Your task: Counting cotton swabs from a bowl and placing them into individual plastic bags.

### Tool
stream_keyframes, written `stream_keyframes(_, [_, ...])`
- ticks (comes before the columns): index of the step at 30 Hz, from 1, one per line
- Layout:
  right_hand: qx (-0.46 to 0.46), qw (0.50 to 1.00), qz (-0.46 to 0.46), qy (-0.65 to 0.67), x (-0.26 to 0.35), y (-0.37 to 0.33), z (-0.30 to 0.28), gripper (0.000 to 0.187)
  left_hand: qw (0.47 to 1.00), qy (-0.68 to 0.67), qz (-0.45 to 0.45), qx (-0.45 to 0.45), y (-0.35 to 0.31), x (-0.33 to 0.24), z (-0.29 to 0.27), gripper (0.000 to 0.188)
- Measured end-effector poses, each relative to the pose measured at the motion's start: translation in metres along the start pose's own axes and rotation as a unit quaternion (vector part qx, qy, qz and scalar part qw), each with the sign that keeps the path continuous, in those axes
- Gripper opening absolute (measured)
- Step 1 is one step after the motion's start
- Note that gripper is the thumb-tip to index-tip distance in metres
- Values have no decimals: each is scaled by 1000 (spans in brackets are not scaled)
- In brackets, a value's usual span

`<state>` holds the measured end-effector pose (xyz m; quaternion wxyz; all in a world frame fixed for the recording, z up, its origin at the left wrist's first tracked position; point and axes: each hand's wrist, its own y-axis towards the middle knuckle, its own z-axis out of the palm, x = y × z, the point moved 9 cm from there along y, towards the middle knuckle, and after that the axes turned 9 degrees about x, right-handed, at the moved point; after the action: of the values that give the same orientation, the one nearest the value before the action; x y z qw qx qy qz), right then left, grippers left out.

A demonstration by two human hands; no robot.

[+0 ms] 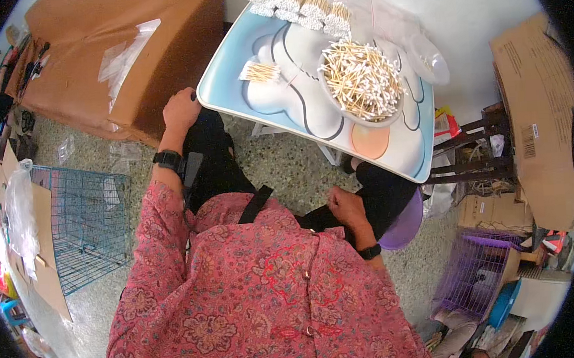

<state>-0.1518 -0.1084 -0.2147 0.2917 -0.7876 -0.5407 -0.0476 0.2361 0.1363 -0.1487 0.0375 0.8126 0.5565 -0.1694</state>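
Observation:
My left hand (pixel 182 108), fingers curled, rests by my knee at the left corner of a small blue and white table (pixel 227 83). My right hand (pixel 347 207) lies on my right thigh, loosely closed, with nothing showing in it. On the table a round bowl (pixel 399 112) is heaped with loose cotton swabs (pixel 363 80). To its left lies a small bag of swabs (pixel 261 72). Along the far edge stand several bundles of swabs (pixel 315 9). Neither hand touches the swabs.
A clear plastic lid (pixel 430 61) and plastic bags (pixel 382 16) lie at the table's back right. The brown-covered couch (pixel 73 74) holds flat clear bags (pixel 133 57). A green wire cage (pixel 87 219), cardboard (pixel 539 115), a purple stool (pixel 403 227) and a purple cage (pixel 473 276) stand around me.

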Motion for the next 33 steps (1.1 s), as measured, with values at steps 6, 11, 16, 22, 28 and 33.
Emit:
stream_keyframes(6, [-20,996,71,42,-23,-34,-6,17,1000,-11,0,16,-2,-4,3,37])
stream_keyframes(11, [64,970,26,232,-15,-52,-40,16,1000,-10,13,19,1,-13,6,35])
stream_keyframes(16, [57,983,-101,145,80,-54,-142,14,1000,-12,25,-13,-3,-1,2,35])
stream_keyframes(22, [-340,912,-215,-74,129,-47,-270,19,1000,-28,-5,-2,-6,14,-3,34])
stream_keyframes(28, [-379,895,-208,-112,117,-3,-282,32,999,-17,-35,0,-5,12,-2,34])
stream_keyframes(33, [-383,889,-237,-88,119,15,-276,26,999,3,-36,1,-2,10,1,35])
